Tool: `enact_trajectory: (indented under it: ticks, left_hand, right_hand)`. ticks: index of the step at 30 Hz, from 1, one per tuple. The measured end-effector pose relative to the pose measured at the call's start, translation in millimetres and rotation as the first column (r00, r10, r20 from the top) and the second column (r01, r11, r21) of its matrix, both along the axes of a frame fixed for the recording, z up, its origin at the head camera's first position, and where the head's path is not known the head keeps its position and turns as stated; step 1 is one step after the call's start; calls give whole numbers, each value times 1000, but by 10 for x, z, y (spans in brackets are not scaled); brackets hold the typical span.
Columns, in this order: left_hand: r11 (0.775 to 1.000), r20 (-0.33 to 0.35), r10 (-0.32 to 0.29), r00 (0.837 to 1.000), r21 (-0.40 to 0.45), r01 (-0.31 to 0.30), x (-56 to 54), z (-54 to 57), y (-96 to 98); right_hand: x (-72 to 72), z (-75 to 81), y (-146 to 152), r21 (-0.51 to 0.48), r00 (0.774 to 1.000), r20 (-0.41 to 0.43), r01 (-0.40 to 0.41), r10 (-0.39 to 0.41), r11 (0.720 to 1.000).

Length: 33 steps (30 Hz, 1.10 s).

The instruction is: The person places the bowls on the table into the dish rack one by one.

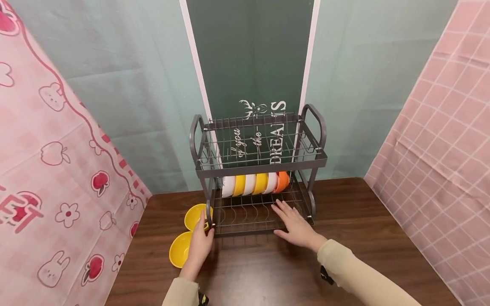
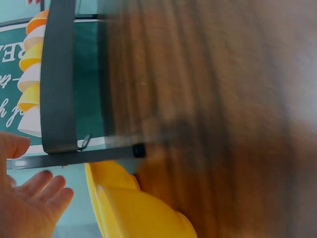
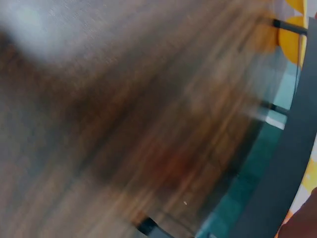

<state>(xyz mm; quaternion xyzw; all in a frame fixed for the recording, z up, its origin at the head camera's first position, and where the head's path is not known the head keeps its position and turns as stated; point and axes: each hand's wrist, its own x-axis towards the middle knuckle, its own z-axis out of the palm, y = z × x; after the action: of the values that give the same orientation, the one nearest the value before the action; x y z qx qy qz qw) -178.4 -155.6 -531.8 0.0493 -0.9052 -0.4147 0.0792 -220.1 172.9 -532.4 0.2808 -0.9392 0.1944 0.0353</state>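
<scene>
A dark grey two-tier dish rack (image 1: 262,166) stands on the table. My left hand (image 1: 200,244) is at its front left leg; in the left wrist view the leg (image 2: 74,157) passes between thumb and loosely extended fingers. Whether they touch it, I cannot tell. Spread fingers mark my right hand (image 1: 297,225), over the front right of the lower tier and holding nothing. Across the back of that tier, white, yellow and orange bowls (image 1: 260,184) line up on their sides. Two yellow bowls, one farther (image 1: 194,217) and one nearer (image 1: 178,250), sit beside my left hand.
The wire upper tier (image 1: 249,159) carries no dishes and has a curved handle (image 1: 320,125) at each end. Brown wooden table (image 1: 344,233) surrounds the rack. Behind hangs a green cloth (image 1: 252,55); pink patterned cloths (image 1: 432,127) enclose both sides.
</scene>
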Motion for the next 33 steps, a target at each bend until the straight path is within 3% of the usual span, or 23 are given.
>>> enact_trajectory:
  ticks: [6,11,21,26,33]
  left_hand:
    - [991,-10,21,1000,-133,-22,208,-53,-79]
    - [972,-1,47,999,-230,-46,329,-122,-167]
    - [894,-51,48,998,-443,-66,467,-295,-276]
    - [877,8,49,999,-480,-39,491,-366,-288]
    - [856,106,81,991,-517,-15,539,-374,-300]
  right_hand:
    - [42,-56,14,178,999,-46,15,-7,984]
    - [23,-28,0,220,999,-52,25,-14,975]
    - [5,-48,-80,224,1000,-21,10,-5,974]
    - [14,-100,-97,227,999,-46,27,-17,973]
    - [31,-141,-118,229,998,-66,29,-14,973]
